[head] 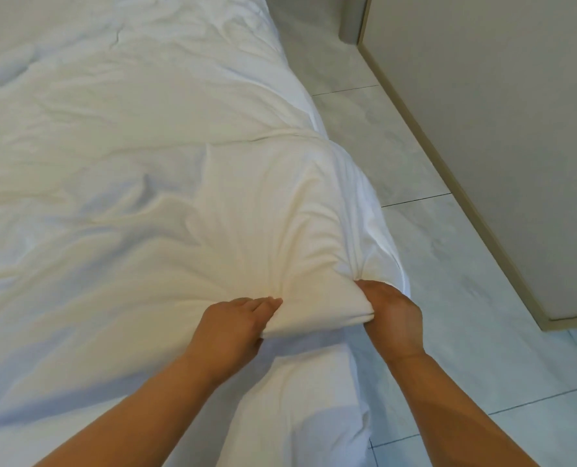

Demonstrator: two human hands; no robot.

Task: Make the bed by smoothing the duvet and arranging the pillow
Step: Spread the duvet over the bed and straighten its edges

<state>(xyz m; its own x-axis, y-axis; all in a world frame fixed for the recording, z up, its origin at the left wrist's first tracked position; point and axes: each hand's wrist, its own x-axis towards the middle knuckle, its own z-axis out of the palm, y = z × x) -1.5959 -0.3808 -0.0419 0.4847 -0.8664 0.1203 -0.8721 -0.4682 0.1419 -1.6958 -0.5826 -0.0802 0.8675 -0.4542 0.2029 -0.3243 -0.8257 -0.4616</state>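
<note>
Duvet (pixel 129 170) corner gripped by left hand (pixel 233 326), right hand (pixel 393 318), white, wrinkled

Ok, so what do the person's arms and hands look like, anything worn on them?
The left forearm and right forearm are bare down to the frame's bottom edge, with no sleeves showing. The left hand and right hand are ungloved. No watch, bracelet or ring is visible on the parts in view.

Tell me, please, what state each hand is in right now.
Left hand: closed, pinching the duvet fold.
Right hand: closed, gripping the same fold.
</note>
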